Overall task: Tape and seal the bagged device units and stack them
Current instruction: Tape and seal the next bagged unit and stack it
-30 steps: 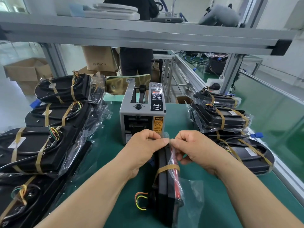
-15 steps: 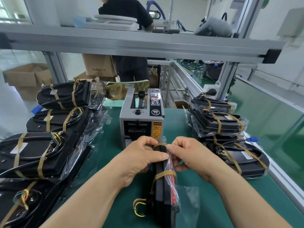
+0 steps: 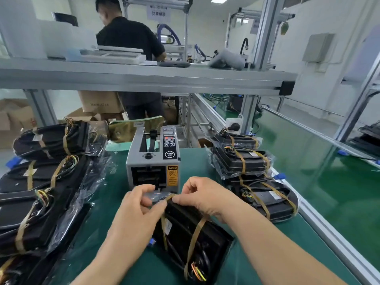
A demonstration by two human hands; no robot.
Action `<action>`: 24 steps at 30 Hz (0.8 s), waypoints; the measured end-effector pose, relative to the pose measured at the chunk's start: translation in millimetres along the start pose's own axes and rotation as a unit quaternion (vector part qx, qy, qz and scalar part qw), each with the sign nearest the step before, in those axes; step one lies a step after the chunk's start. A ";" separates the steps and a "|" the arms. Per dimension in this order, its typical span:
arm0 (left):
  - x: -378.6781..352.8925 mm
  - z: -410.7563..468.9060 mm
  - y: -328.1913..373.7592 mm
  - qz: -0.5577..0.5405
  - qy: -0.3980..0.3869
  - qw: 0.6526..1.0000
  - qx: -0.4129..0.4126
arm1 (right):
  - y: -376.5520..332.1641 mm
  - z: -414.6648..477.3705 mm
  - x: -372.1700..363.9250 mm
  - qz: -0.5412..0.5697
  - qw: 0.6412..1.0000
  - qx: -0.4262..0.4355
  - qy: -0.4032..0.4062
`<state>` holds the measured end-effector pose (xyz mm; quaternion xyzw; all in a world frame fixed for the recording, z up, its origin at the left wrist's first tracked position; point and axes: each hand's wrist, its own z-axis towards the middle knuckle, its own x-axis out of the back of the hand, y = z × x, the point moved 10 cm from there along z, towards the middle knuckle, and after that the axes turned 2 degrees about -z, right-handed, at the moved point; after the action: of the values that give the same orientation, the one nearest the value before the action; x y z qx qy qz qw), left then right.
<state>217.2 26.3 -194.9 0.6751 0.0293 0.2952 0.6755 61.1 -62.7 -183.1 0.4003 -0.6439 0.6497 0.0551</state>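
Two hands meet at the unit's far end. The left hand point(image 3: 141, 210) pinches the bag's folded flap between curled thumb and forefinger, and the right hand point(image 3: 202, 199) pinches the tape point(image 3: 169, 197) across it. The unit point(image 3: 191, 235) lies on the worktop point(image 3: 191, 159), at 6 o'clock from the dispenser point(image 3: 152, 161). Best to draw the tape taut, hold the flap flat and rub it down, then add the unit to the stack point(image 3: 242, 163) at 2 o'clock.

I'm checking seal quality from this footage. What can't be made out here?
Head view only:
- Bag mouth of the held unit: covered by the left hand and right hand.
- Tape dispenser outlet: partly behind the left hand.
- Dispenser's yellow caution label: print too small.
- Left stack: cut off by the frame's edge.
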 end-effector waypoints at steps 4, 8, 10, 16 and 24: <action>-2.6 18.4 9.4 0.040 -0.015 0.997 -0.069 | -11.7 -4.7 -10.3 0.027 0.999 0.026 -0.025; -30.3 23.2 -1.0 -0.040 -0.126 0.991 -0.016 | -27.5 -12.0 -21.9 0.001 0.998 0.053 -0.036; -34.9 20.0 -9.3 -0.047 -0.164 0.985 0.010 | -35.0 -16.9 -22.2 -0.034 0.997 0.060 -0.029; -20.5 21.0 -19.6 -0.030 -0.116 0.993 0.010 | -47.9 -49.3 0.5 -0.218 0.970 0.097 0.038; -20.8 14.8 -16.3 -0.002 -0.105 0.994 0.016 | 62.6 -97.6 -13.0 0.184 0.982 0.045 0.019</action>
<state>212.4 5.3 -216.2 0.7131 -0.0360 0.2210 0.6643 -10.8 18.7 -225.8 0.2645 -0.6759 0.6842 -0.0716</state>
